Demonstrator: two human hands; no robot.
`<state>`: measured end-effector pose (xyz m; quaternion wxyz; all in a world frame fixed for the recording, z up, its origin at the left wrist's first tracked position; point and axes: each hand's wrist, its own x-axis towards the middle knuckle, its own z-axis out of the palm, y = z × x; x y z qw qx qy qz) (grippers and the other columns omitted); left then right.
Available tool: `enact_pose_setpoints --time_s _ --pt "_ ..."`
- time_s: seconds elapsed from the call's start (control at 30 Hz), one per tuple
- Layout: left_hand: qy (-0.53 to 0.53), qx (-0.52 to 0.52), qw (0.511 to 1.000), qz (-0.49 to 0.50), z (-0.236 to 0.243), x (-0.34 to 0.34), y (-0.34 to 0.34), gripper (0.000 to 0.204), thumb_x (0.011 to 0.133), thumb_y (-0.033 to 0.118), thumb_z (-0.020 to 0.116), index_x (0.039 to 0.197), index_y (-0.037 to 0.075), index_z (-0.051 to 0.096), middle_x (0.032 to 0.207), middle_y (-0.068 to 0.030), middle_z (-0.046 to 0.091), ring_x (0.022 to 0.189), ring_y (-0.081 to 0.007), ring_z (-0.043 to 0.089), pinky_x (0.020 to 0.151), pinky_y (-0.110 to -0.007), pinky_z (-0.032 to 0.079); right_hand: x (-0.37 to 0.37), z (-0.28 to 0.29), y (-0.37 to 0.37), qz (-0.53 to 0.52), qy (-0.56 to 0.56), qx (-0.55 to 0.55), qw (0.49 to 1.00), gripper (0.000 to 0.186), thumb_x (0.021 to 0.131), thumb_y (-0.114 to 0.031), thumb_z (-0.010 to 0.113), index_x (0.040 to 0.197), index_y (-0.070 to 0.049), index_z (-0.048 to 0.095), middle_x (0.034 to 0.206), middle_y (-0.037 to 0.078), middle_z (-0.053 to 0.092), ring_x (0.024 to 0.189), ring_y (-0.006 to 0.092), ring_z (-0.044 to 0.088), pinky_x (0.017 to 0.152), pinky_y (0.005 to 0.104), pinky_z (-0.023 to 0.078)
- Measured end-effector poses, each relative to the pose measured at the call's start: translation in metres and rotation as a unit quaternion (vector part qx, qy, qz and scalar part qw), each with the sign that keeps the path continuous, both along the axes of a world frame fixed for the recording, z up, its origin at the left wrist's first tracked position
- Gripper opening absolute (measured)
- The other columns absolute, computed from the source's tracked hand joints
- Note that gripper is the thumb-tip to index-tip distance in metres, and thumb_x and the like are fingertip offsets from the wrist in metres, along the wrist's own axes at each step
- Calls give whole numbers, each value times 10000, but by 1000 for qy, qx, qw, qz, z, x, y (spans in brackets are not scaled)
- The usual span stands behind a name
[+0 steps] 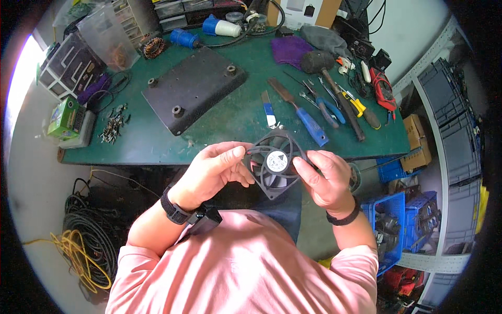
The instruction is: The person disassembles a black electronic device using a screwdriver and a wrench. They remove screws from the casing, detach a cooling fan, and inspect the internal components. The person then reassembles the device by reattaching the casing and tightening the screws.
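Observation:
A black square cooling fan (273, 180) with a round white label at its hub is held up in front of my body, at the near edge of the green workbench. My left hand (219, 165) grips its left side, thumb along the top and fingers around the edge. On the opposite side, my right hand (327, 175) pinches the frame between thumb and fingers. Just beyond the fan lie a blue-handled scraper (269, 112) and a blue-handled file or chisel (308, 123). A black metal plate with round feet (196, 86) rests on the bench to the far left of it.
To the right on the bench (240, 144) lie a mallet (316, 62), pliers (327, 111), a yellow-handled tool (358, 106) and a red multimeter (383, 90). Loose screws (114, 125) are heaped at left. Blue crates (388, 209) stand low at right; coiled cables (86, 251) lie at lower left.

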<state>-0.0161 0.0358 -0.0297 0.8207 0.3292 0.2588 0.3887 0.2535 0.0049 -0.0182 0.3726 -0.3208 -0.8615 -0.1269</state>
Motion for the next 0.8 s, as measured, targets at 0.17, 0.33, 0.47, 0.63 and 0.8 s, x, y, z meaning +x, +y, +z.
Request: enact_pose_setpoints --time_s 0.17,0.33,0.47,0.63,0.8 --pt "-8 -1 1000 -8 -4 -1 2 443 959 265 603 1220 -80 510 917 -161 657 773 -277 696 679 -349 570 -2 3 2 -3 -6 -7 1000 341 746 -93 660 1083 -83 708 1021 119 621 856 285 635 724 372 534" --pt "-16 3 1000 -11 -12 -3 3 433 965 255 592 1223 -82 505 936 -159 658 785 -281 696 681 -350 571 -3 2 3 5 2 -13 1000 344 742 -73 662 1083 -69 708 1026 126 615 846 291 633 704 374 534" --pt "-24 -6 999 -21 -15 -3 4 430 966 249 591 1228 -81 505 946 -172 659 789 -285 695 687 -359 566 -5 0 5 4 16 -31 999 385 724 -48 666 1107 -64 702 1035 133 610 837 296 633 696 374 534" --pt "9 9 1000 -22 -16 -7 1 473 963 250 594 1280 -83 483 966 -171 664 795 -278 688 710 -356 547 -6 -3 6 8 20 -38 999 435 715 -27 670 1147 -73 689 1028 138 618 835 300 636 709 377 537" --pt "20 23 998 -52 -13 -3 1 520 961 267 595 1312 -95 468 967 -148 661 833 -232 677 750 -328 537 -8 -7 5 -3 48 -20 999 452 675 21 721 1116 -80 707 1022 132 635 818 291 649 681 362 538"
